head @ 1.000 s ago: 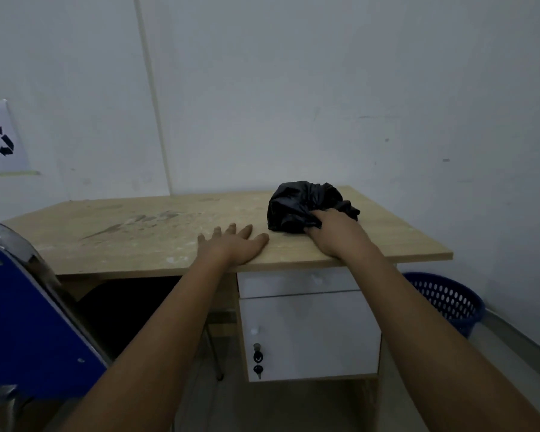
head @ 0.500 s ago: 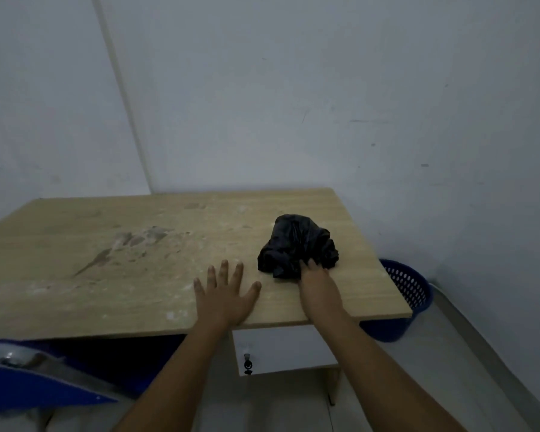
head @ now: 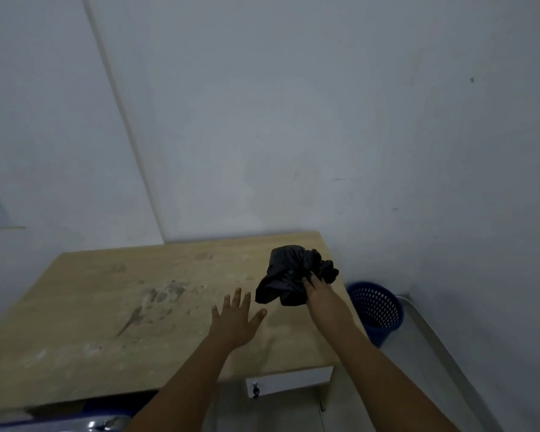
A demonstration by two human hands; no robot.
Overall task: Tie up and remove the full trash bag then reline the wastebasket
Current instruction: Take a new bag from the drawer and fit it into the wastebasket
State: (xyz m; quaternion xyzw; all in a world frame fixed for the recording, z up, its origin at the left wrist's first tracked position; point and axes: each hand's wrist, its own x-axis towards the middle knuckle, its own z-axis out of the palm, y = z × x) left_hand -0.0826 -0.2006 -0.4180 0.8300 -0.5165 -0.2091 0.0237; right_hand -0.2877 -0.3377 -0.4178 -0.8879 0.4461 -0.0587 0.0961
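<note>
Wastebasket first: I see it in the head view as a blue perforated plastic basket standing on the floor, just beside the right end of the surface and close to the white wall. I cannot see any liner inside it from this angle.

Over the right rear part of that wooden surface is the black trash bag, a crumpled bundle of thin plastic. My right hand grasps it from the near side, fingers curled into the folds, and the lower edge of the bundle seems lifted a little off the wood, though I cannot say for sure. The right forearm runs straight out from the bottom right of the view, wrist in line with the arm, back of the hand turned up.

My left hand is released, palm down, fingers spread and straight, thumb angled out toward the bag. It lies flat over the wood near the front middle, just beside the bag's hanging corner but apart from it. The left forearm reaches diagonally up from the bottom centre.

The wood carries pale smudges and darker scuff marks on its left half. Below the front edge sits a white drawer unit with a small lock.
</note>
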